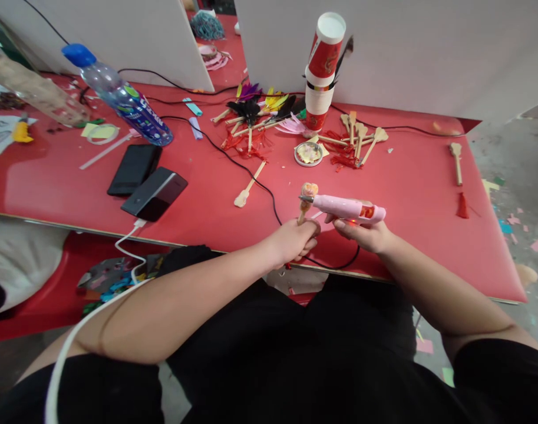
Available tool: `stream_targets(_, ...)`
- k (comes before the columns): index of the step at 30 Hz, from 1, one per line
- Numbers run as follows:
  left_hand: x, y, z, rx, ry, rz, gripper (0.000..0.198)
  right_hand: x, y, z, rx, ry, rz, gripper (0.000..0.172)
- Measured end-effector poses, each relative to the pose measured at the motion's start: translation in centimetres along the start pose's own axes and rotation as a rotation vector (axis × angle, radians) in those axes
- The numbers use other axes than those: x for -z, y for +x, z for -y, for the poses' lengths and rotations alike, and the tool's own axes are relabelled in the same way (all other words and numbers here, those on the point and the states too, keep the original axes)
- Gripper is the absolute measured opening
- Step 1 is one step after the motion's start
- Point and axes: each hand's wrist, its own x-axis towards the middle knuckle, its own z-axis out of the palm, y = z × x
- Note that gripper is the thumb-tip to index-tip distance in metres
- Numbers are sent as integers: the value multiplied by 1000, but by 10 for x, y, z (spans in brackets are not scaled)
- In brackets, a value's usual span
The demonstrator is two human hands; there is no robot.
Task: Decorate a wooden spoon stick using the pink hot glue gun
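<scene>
My left hand is closed round the handle of a small wooden stick with a carved head, held upright over the table's near edge. In my right hand is a pink hot glue gun, its metal nozzle pointing left against or just in front of the carved head; I cannot tell if they touch. A small red light glows on the gun's underside. Beyond my hands lies a round lid with yellowish bits in it. A loose wooden stick rests on the table to the left.
Behind stand stacked red and white paper cups. Wooden sticks with red tassels and feathered sticks lie in heaps. A black cord crosses the red table. At left are a bottle and a power bank.
</scene>
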Motion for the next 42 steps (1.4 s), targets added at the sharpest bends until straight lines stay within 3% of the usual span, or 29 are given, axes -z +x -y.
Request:
stream_targets(5,-6,2,5,40,15,-17,38,-1,1,-2,221,-137,126,23)
stream_targets(10,-4,5,6,21,-76,37,30,3,-1,-1,268,-156,125,20)
stream_targets(14,0,0,0,40,-145,72,29,9,-1,2,263,-167,37,19)
stream_targets(19,5,-9,-7,4,-167,135,25,13,0,7,148,-155,-79,27)
stream_targets(23,6,-10,-6,-19,-176,167,21,13,1,6,133,-169,-82,33)
stream_targets(36,3,-13,-7,16,-121,173,31,14,1,-3,221,-90,-31,23)
stream_targets(42,3,-14,-7,37,-85,193,33,12,2,0,162,-58,2,27)
